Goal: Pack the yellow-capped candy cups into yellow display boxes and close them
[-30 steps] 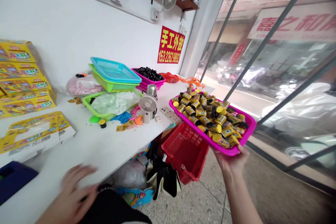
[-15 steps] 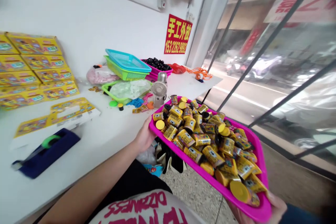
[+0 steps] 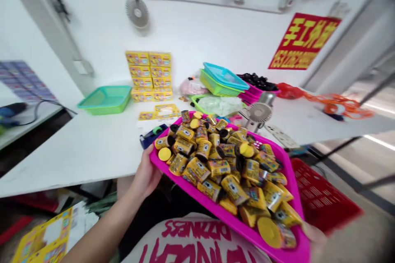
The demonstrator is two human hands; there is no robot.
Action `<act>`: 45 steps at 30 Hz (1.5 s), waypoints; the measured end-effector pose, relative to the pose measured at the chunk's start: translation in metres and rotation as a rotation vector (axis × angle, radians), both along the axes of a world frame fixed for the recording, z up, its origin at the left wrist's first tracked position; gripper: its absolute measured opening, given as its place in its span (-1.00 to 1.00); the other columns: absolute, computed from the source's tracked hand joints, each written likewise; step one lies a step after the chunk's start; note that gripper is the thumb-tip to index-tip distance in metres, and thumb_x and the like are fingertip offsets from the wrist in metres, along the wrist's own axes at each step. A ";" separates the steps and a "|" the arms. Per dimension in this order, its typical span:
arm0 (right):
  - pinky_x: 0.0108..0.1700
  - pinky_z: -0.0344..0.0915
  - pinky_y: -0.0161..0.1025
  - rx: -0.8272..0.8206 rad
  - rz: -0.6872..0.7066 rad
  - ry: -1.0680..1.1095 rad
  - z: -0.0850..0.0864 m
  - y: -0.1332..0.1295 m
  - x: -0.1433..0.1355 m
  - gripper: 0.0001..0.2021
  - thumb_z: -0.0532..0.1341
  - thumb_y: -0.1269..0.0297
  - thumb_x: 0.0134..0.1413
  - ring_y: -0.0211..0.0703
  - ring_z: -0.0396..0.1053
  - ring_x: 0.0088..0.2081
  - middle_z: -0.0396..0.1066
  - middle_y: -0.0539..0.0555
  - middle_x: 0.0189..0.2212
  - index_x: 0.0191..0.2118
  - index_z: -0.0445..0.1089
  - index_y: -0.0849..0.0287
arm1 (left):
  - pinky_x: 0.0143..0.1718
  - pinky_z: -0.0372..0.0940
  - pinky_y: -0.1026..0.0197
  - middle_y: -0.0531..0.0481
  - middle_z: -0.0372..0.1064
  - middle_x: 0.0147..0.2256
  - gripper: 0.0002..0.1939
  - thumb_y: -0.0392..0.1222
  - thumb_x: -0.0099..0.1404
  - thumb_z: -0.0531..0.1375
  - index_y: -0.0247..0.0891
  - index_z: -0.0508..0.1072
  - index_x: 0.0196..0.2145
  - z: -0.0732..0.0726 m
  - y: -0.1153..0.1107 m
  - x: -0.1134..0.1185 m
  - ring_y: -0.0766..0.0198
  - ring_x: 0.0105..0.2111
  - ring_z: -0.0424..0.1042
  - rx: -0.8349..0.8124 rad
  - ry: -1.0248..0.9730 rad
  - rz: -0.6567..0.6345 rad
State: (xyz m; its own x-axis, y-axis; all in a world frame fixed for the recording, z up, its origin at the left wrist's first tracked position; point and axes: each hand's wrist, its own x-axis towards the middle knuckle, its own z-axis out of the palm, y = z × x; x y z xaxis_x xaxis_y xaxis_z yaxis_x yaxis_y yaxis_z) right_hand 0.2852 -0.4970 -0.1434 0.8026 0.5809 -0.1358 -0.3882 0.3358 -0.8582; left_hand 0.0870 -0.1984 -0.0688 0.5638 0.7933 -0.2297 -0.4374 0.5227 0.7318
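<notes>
A pink plastic basket (image 3: 197, 197), tilted down toward the right, is heaped with small yellow film-canister-like cylinders (image 3: 234, 189), some with yellow lids and some with black ends. My left hand (image 3: 147, 174) grips its left end, the fingers partly hidden under the rim. At the lower right corner my right hand (image 3: 314, 238) holds the other end, blurred and mostly hidden by the basket. The far edge of the basket overlaps the table (image 3: 101, 148) in view. Beside its left end lies a dark blue tape dispenser (image 3: 151, 134) with a green roll.
Against the wall stand stacked yellow boxes (image 3: 151, 76), a green basket (image 3: 106, 100) and blue and green baskets (image 3: 224, 78). A small fan (image 3: 259, 111) stands behind my basket. A red crate (image 3: 324, 197) is on the floor at right; flat yellow cartons (image 3: 46, 238) lie lower left.
My view has swung left, bringing the green basket and the left part of the table into sight. The pink basket has turned with me, still held in both hands.
</notes>
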 end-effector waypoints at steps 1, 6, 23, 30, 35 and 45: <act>0.10 0.25 0.39 -0.011 0.030 0.058 0.008 0.024 -0.005 -0.55 0.26 -0.12 -0.23 0.32 0.52 -0.14 0.58 0.17 -0.45 -0.20 0.51 0.00 | -0.02 0.41 -0.01 -0.08 0.55 -0.12 -0.59 -0.01 0.36 0.01 -0.27 0.46 0.00 0.004 0.008 -0.016 -0.05 -0.04 0.48 -0.001 0.018 0.068; 0.11 0.23 0.33 -0.007 0.434 0.271 0.043 0.127 -0.046 -0.59 0.26 -0.11 -0.32 0.35 0.49 -0.08 0.57 0.18 -0.50 -0.39 0.50 0.09 | -0.08 0.46 -0.01 -0.08 0.56 -0.17 -0.60 -0.08 0.39 -0.04 -0.28 0.49 -0.04 0.027 0.039 -0.103 -0.03 -0.08 0.50 0.040 0.088 0.377; 0.29 0.01 0.17 0.240 1.550 0.448 0.013 0.319 -0.201 -0.51 0.29 0.08 -0.10 0.17 0.26 0.21 0.47 0.18 0.05 -0.01 0.46 0.17 | -0.18 0.50 -0.04 -0.11 0.57 -0.36 -0.69 -0.26 0.33 -0.05 -0.32 0.47 -0.17 -0.009 0.084 -0.336 0.02 -0.28 0.58 -0.025 0.185 0.871; 0.28 0.03 0.14 0.248 1.584 0.406 -0.016 0.337 -0.220 -0.41 0.36 0.09 -0.11 0.13 0.25 0.22 0.42 0.18 0.10 0.09 0.38 0.14 | -0.22 0.48 -0.01 -0.19 0.57 -0.38 -0.71 -0.24 0.32 -0.01 -0.38 0.48 -0.21 -0.029 0.134 -0.350 0.00 -0.36 0.58 -0.100 0.166 0.833; 0.19 0.19 0.11 0.043 1.669 0.136 -0.023 0.351 -0.232 -0.26 0.41 -0.11 -0.17 0.08 0.40 0.09 0.45 0.18 0.05 0.14 0.30 0.09 | -0.21 0.46 -0.07 -0.14 0.55 -0.43 -0.68 -0.15 0.33 0.02 -0.37 0.47 -0.14 -0.029 0.193 -0.348 -0.02 -0.37 0.56 -0.156 0.174 0.784; 0.07 0.32 -0.01 -0.154 1.784 -0.336 -0.002 0.377 -0.195 -0.47 0.47 0.02 -0.25 0.02 0.49 -0.10 0.56 0.16 -0.12 -0.09 0.54 0.15 | -0.16 0.41 0.04 -0.09 0.45 -0.17 -0.65 0.02 0.39 0.12 -0.35 0.44 -0.10 -0.013 0.315 -0.316 0.19 -0.22 0.48 -0.201 0.219 0.576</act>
